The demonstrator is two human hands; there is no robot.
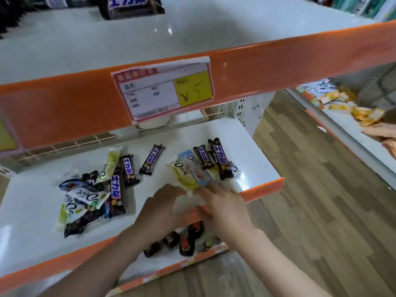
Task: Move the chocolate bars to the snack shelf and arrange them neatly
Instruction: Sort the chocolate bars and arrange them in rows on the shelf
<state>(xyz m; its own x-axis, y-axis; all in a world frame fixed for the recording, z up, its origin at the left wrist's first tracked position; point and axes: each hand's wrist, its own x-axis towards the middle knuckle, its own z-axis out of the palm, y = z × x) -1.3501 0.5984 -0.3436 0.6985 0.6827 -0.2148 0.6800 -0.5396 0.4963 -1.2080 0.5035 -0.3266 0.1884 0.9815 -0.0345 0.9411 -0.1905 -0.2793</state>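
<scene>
White shelf [32, 202] with an orange lip holds all the bars in view; it appears to be the snack shelf. At its left, a heap [90, 198] of dark and pale-green wrappers lies crossed and overlapping, evidently not yet sorted. Just right of the heap, a single dark bar [152, 160] lies apart and askew. Further right, a row [203, 166] of pale and dark bars lies side by side, long edges touching, ends pointing toward the lip: judged to be the arranged portion.

Left hand [165, 207] hovers over the shelf front, fingers loosely curled, thumb out; nothing is visibly held. Right hand [222, 202] lies flat, fingers extended, tips at the near ends of the pale bars in the row, apparently squaring them up. Whether it pinches a wrapper cannot be told; blur softens the fingertips.

Obscured: the hands cover the lip and the near ends of the row. The upper shelf's orange strip and its price tag [162, 91] block the rear of the shelf; the tag's print is unreadable. Dark items [184, 241] on the level below are partly hidden by the forearms and not identifiable. A dark package [130, 5] on top is cut off by the frame.
</scene>
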